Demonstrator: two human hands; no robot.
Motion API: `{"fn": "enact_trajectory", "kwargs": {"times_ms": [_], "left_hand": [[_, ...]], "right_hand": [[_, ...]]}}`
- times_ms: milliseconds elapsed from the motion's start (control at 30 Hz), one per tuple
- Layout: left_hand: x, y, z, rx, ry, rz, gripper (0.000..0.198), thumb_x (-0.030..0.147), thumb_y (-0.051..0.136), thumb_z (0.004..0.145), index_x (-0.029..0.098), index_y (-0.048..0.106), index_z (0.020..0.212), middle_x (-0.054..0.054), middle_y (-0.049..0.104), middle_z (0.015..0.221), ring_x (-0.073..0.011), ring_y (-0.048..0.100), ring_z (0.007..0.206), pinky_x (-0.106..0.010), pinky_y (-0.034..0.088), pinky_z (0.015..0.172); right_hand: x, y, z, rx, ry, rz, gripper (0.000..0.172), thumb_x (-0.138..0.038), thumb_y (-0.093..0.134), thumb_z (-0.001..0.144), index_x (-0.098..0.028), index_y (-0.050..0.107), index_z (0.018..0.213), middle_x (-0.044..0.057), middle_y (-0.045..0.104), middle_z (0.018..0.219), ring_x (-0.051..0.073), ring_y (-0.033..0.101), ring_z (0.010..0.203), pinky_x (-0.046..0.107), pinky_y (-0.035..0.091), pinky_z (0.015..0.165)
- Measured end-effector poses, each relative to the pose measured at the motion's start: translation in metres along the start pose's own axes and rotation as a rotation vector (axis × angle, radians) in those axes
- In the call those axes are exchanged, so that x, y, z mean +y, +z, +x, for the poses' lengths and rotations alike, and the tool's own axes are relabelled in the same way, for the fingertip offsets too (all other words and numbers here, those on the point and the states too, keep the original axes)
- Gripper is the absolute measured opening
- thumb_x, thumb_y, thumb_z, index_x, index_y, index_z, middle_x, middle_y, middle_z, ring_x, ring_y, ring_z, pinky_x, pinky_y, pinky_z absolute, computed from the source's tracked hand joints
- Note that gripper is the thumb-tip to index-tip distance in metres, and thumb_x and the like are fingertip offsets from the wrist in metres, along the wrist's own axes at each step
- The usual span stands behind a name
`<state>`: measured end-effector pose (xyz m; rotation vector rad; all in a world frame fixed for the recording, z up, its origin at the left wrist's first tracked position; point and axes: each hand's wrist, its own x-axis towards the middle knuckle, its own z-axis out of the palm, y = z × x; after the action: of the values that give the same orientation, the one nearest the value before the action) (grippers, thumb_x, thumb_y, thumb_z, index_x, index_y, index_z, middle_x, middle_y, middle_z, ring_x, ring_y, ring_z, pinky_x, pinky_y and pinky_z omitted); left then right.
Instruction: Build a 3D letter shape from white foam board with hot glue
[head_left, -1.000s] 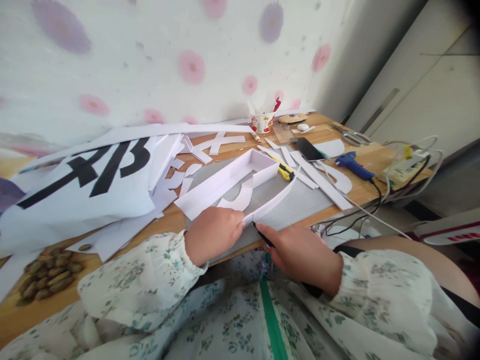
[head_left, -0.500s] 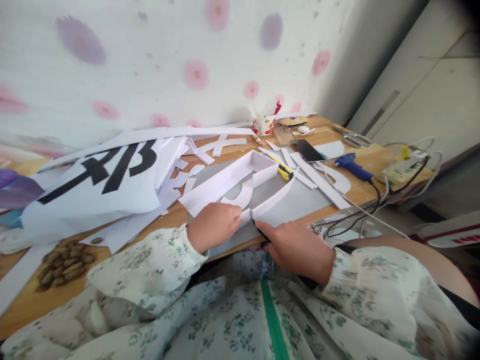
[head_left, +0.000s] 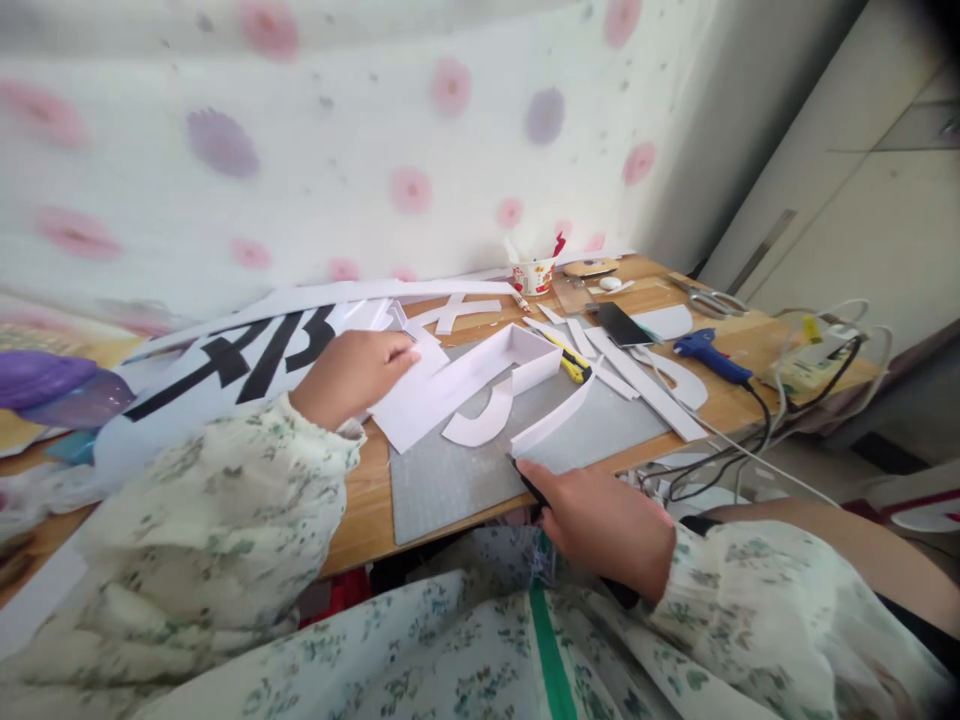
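Observation:
My left hand (head_left: 356, 375) is raised over the left-hand papers, its fingers closed; what they pinch, if anything, is too small to make out. In my right hand (head_left: 607, 520) is a black-handled knife (head_left: 531, 482), its tip close to the near end of a curved white strip (head_left: 555, 415) standing on edge. The strip belongs to a white foam-board form with a long box-like wall (head_left: 465, 380) and a flat curved hook piece (head_left: 484, 415). This form lies on a grey cutting mat (head_left: 450, 500).
A yellow utility knife (head_left: 576, 368) lies beside the form. Farther right are a phone (head_left: 621, 324), a blue glue gun (head_left: 709, 355), scissors (head_left: 709, 298) and a power strip (head_left: 814, 360) with cables. A paper cup (head_left: 533, 276) stands behind. Paper with black strokes (head_left: 232, 355) lies left.
My left hand has left the strip's near end and moved left and up. A short end part of the strip is gone from beside the knife. My right hand stays nearly in place.

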<state>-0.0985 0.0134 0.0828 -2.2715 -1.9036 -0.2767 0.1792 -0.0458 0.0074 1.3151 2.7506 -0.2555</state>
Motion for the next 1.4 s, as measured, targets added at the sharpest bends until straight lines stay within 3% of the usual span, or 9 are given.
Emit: {"fn": "enact_trajectory", "kwargs": {"times_ms": [100, 167, 333, 433, 600, 800, 967, 1200, 1400], "left_hand": [[-0.001, -0.005, 0.014, 0.236, -0.078, 0.095, 0.041, 0.031, 0.059, 0.084, 0.015, 0.054, 0.122, -0.016, 0.06, 0.117, -0.033, 0.056, 0.104, -0.041, 0.044, 0.082], [0.021, 0.0, 0.012, 0.281, -0.038, 0.081, 0.054, 0.035, 0.063, 0.083, 0.014, 0.046, 0.13, -0.016, 0.054, 0.126, -0.0314, 0.052, 0.114, -0.04, 0.042, 0.092], [0.102, 0.04, -0.01, -0.164, 0.254, -0.19, 0.035, 0.049, 0.061, 0.081, 0.021, 0.063, 0.101, -0.005, 0.066, 0.101, -0.0217, 0.064, 0.086, -0.03, 0.048, 0.072], [0.121, 0.059, -0.011, -0.248, 0.256, -0.159, 0.017, 0.034, 0.059, 0.083, 0.019, 0.065, 0.078, -0.003, 0.067, 0.083, -0.0201, 0.064, 0.076, -0.028, 0.043, 0.063], [0.088, 0.047, -0.008, -0.194, 0.188, -0.169, 0.02, 0.026, 0.048, 0.088, 0.019, 0.063, 0.077, -0.003, 0.068, 0.082, -0.0192, 0.063, 0.077, -0.028, 0.041, 0.066], [0.028, 0.02, -0.029, 0.037, -0.045, -0.296, 0.023, 0.035, 0.045, 0.09, 0.021, 0.061, 0.08, 0.004, 0.065, 0.061, -0.0148, 0.061, 0.061, -0.024, 0.04, 0.062], [0.025, 0.036, -0.039, 0.177, -0.04, -0.317, 0.021, 0.034, 0.046, 0.091, 0.02, 0.059, 0.082, 0.004, 0.066, 0.06, -0.0127, 0.06, 0.055, -0.023, 0.041, 0.058], [0.052, 0.071, -0.062, 0.33, 0.229, -0.364, 0.012, 0.021, 0.051, 0.091, 0.018, 0.061, 0.084, -0.001, 0.069, 0.07, -0.0145, 0.064, 0.062, -0.025, 0.047, 0.059], [0.064, 0.077, -0.08, 0.374, 0.448, -0.537, 0.016, 0.025, 0.053, 0.093, 0.016, 0.061, 0.104, -0.005, 0.074, 0.094, -0.0151, 0.069, 0.087, -0.024, 0.053, 0.077]], "right_hand": [[0.001, 0.003, 0.001, 0.025, -0.006, 0.009, 0.051, -0.018, 0.044, 0.08, -0.015, 0.051, 0.13, 0.011, 0.072, 0.079, 0.03, 0.07, 0.072, 0.032, 0.043, 0.054], [0.002, 0.005, 0.001, 0.051, -0.018, 0.013, 0.053, -0.016, 0.043, 0.079, -0.015, 0.05, 0.131, 0.011, 0.072, 0.079, 0.029, 0.07, 0.071, 0.032, 0.043, 0.054], [-0.001, 0.007, 0.001, 0.095, 0.005, -0.016, 0.049, -0.016, 0.044, 0.078, -0.019, 0.053, 0.126, 0.011, 0.071, 0.075, 0.029, 0.069, 0.067, 0.031, 0.043, 0.053], [-0.002, 0.005, -0.004, 0.089, 0.001, -0.023, 0.052, -0.014, 0.043, 0.08, -0.022, 0.049, 0.131, 0.01, 0.071, 0.077, 0.029, 0.069, 0.067, 0.031, 0.043, 0.053], [0.024, -0.005, -0.018, 0.043, -0.073, 0.066, 0.055, -0.021, 0.049, 0.084, -0.032, 0.044, 0.137, 0.006, 0.073, 0.085, 0.026, 0.069, 0.073, 0.029, 0.043, 0.057], [0.103, -0.018, 0.003, 0.025, -0.086, -0.004, 0.062, -0.007, 0.046, 0.081, -0.036, 0.047, 0.136, 0.006, 0.07, 0.105, 0.024, 0.067, 0.089, 0.029, 0.046, 0.068], [0.135, -0.019, 0.042, 0.036, -0.159, -0.056, 0.054, -0.007, 0.042, 0.087, -0.033, 0.053, 0.133, 0.006, 0.068, 0.1, 0.021, 0.064, 0.09, 0.033, 0.048, 0.079], [0.074, -0.023, 0.034, 0.692, -0.324, -0.019, 0.035, -0.02, 0.052, 0.091, -0.019, 0.053, 0.126, 0.013, 0.054, 0.127, 0.018, 0.06, 0.1, 0.032, 0.051, 0.083], [0.014, -0.005, 0.024, 0.571, -0.43, -0.027, 0.033, -0.023, 0.05, 0.092, -0.016, 0.049, 0.124, 0.01, 0.062, 0.111, 0.017, 0.06, 0.07, 0.031, 0.046, 0.057]]}}
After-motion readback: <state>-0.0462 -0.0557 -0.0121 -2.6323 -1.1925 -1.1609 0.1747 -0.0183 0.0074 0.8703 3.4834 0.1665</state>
